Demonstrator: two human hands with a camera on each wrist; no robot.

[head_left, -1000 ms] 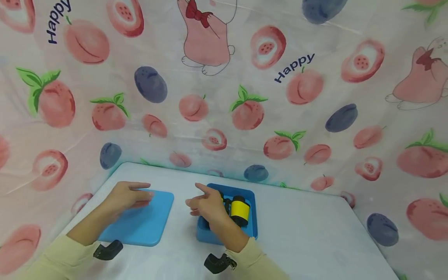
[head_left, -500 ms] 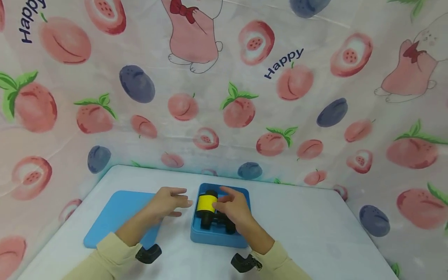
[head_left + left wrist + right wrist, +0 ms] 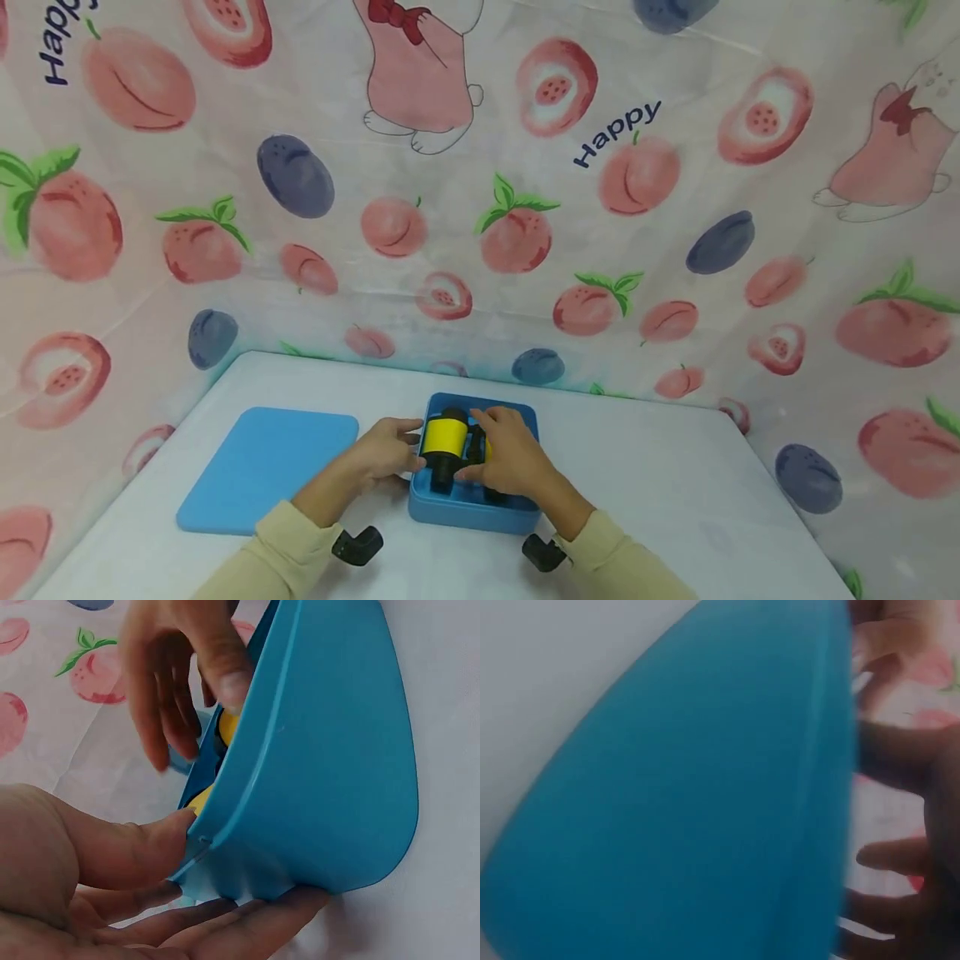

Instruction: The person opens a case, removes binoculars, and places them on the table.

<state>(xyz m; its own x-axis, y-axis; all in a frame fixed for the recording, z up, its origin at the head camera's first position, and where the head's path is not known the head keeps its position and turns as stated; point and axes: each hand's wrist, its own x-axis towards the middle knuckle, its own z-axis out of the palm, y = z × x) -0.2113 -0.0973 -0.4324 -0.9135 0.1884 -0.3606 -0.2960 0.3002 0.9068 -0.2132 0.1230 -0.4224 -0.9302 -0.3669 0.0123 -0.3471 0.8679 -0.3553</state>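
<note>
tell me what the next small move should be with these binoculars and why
Probably curl the right hand around the binoculars to get a firm hold: its fingers are spread over the right barrel inside the open blue box, while the left hand touches the box's left side and could steady it.

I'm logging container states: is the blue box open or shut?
Open: the blue box shows yellow-and-black binoculars inside; the lid lies apart.

Room type unclear: white table [image 3: 697, 492] against hanging fruit-and-rabbit-print sheet [image 3: 457, 225].
</note>
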